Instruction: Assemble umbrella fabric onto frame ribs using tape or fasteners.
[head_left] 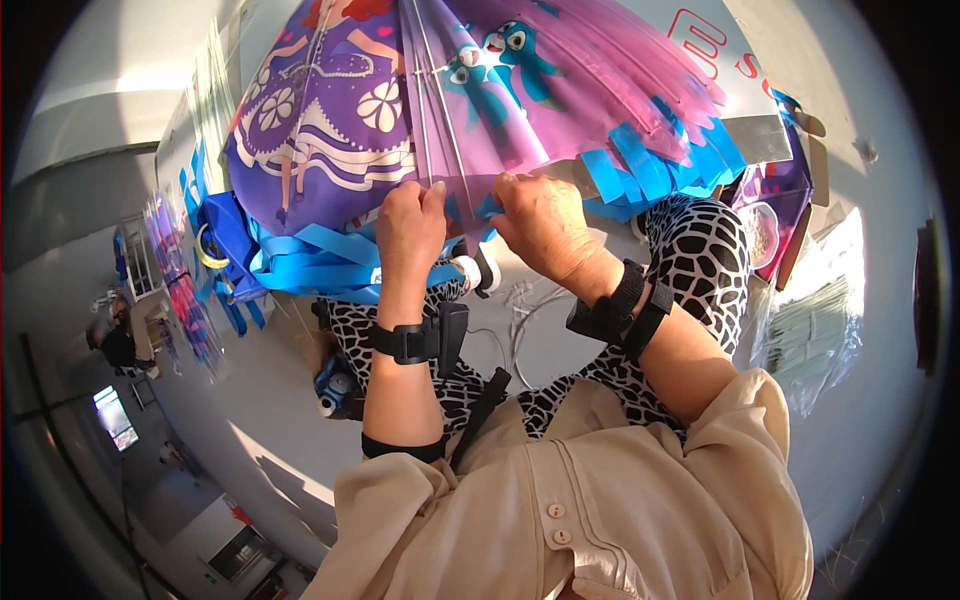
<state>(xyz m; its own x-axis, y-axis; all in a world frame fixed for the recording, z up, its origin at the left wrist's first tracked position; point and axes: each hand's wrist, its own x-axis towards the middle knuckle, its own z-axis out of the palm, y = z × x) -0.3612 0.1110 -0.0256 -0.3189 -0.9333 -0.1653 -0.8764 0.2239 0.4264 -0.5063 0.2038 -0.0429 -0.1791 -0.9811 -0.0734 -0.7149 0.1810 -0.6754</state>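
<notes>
A purple and pink kite [330, 150] made of thin printed sheet, with cartoon figures and slim pale rods along it, lies spread in front of me. My left hand [410, 230] is closed at its near edge, thumb and fingers pinched near the end of a rod. A short way to the right, my right hand [545, 220] grips the same edge with curled fingers. The small part inside each pinch is hidden. Between the hands a pointed purple flap hangs down. Blue ribbon strips [310, 255] lie under the kite's left side, and more blue strips [660, 155] show at right.
A white board with red print [755, 110] supports the kite. At right stand a box with a white bowl [757, 232] and a clear bag of thin pale rods [815, 325]. A blue bag [228, 240] hangs at left. Another person [125, 335] sits far left.
</notes>
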